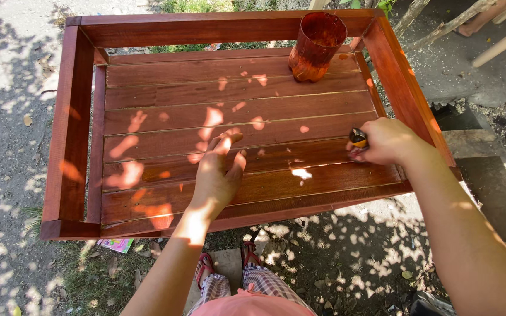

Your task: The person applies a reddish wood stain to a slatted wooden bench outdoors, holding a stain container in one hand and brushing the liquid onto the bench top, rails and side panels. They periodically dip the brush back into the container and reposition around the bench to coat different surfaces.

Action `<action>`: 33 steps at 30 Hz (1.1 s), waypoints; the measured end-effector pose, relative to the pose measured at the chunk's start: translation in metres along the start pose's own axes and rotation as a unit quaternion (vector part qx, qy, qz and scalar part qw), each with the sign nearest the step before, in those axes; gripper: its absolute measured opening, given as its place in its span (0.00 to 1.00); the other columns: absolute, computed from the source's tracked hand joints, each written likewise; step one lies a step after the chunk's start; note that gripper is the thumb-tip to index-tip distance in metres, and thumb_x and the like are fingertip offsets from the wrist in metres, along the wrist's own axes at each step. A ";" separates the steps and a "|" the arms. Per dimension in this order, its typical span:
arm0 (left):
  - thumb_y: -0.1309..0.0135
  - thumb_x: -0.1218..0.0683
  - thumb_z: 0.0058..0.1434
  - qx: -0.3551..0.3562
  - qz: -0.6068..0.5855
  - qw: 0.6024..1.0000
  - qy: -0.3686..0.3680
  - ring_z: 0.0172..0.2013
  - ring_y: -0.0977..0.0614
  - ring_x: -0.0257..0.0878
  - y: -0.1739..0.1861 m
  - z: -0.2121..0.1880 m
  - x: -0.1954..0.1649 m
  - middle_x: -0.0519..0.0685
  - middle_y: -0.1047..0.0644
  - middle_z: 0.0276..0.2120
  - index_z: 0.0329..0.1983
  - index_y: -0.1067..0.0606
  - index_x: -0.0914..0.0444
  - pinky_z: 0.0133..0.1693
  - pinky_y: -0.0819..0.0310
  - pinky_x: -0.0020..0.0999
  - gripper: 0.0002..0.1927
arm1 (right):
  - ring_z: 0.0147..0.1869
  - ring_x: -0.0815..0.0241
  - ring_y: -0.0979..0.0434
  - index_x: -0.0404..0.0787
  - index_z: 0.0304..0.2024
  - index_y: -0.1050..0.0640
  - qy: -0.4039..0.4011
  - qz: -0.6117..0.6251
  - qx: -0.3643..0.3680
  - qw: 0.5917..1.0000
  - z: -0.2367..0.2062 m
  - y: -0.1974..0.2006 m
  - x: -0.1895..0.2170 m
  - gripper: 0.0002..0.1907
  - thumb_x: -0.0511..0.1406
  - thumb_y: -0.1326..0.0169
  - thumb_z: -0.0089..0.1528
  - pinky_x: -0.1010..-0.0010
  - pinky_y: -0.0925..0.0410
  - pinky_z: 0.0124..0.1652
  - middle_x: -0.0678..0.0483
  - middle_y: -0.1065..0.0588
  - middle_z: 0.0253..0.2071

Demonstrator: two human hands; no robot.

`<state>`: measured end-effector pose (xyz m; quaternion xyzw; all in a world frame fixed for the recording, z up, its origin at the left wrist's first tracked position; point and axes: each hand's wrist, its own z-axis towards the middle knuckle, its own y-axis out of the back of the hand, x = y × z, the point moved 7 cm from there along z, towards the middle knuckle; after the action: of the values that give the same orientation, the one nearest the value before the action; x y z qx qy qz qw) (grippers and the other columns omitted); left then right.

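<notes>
The right hand [385, 142] has its grip clamped on a small yellow-and-black tool [358, 138] at 3 o'clock on the red-stained slatted bench seat [165, 120], seemingly working it; the left hand [216, 175] lies open, steadying the slats; a stain-coated cup [316, 45] stands clear at 1 o'clock

Outdoors, dappled sun, dirt ground [7, 117] w/ dry leaves – grass patches [197, 6], wood poles [499, 41]

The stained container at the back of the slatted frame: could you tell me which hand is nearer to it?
Right. The right hand, shut on a small tool, is just below the container near the right rail; the left hand rests mid-slats, further left.
</notes>
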<state>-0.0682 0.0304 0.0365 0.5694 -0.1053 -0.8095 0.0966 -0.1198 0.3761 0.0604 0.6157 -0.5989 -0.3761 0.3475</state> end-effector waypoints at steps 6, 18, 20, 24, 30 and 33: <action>0.45 0.58 0.67 -0.023 0.064 0.998 0.000 0.60 0.22 0.55 0.025 -0.012 0.014 0.60 0.22 0.52 0.58 0.25 0.65 0.60 0.30 0.43 0.17 | 0.47 0.49 0.18 0.51 0.48 0.17 0.085 -0.068 -0.055 0.992 -0.007 0.004 0.112 0.17 0.45 0.32 0.57 0.59 0.26 0.50 0.48 0.18 0.43; 0.43 0.58 0.64 -0.092 0.100 0.990 0.048 0.62 0.25 0.55 0.096 -0.028 0.025 0.60 0.25 0.60 0.55 0.24 0.65 0.60 0.31 0.44 0.17 | 0.44 0.64 0.17 0.43 0.52 0.18 0.167 0.607 -0.072 0.774 0.025 -0.068 0.209 0.20 0.35 0.35 0.56 0.71 0.24 0.44 0.57 0.17 0.43; 0.43 0.57 0.64 -0.100 0.106 0.988 0.060 0.61 0.25 0.55 0.103 -0.028 0.027 0.59 0.25 0.60 0.55 0.24 0.64 0.60 0.31 0.44 0.17 | 0.42 0.63 0.18 0.42 0.52 0.19 0.111 0.668 -0.082 0.731 0.027 -0.081 0.162 0.21 0.33 0.34 0.56 0.71 0.23 0.39 0.54 0.17 0.43; 0.42 0.56 0.63 -0.102 0.129 0.982 0.098 0.61 0.25 0.54 0.115 -0.028 0.033 0.58 0.26 0.61 0.55 0.24 0.64 0.58 0.29 0.43 0.17 | 0.45 0.66 0.18 0.36 0.53 0.18 0.074 0.547 -0.244 0.797 0.011 -0.061 0.075 0.19 0.30 0.33 0.59 0.78 0.26 0.45 0.46 0.17 0.49; 0.45 0.56 0.65 -0.122 0.050 0.977 0.167 0.51 0.18 0.54 0.157 -0.042 0.050 0.54 0.26 0.63 0.59 0.25 0.60 0.51 0.24 0.43 0.19 | 0.39 0.67 0.20 0.32 0.49 0.21 0.023 0.609 -0.325 0.723 -0.011 -0.055 0.074 0.14 0.29 0.36 0.61 0.73 0.23 0.34 0.49 0.21 0.45; 0.45 0.59 0.64 -0.147 0.090 0.978 0.117 0.53 0.20 0.56 0.179 -0.048 0.049 0.59 0.25 0.60 0.58 0.26 0.63 0.52 0.26 0.44 0.18 | 0.33 0.66 0.26 0.36 0.53 0.17 0.071 0.572 -0.289 0.765 0.009 -0.058 0.154 0.16 0.31 0.34 0.62 0.76 0.30 0.33 0.51 0.20 0.39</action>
<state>-0.0330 -0.1584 0.0265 0.6281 -0.0241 -0.7318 0.2636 -0.1002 0.2246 -0.0021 0.0548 -0.6770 -0.2184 0.7007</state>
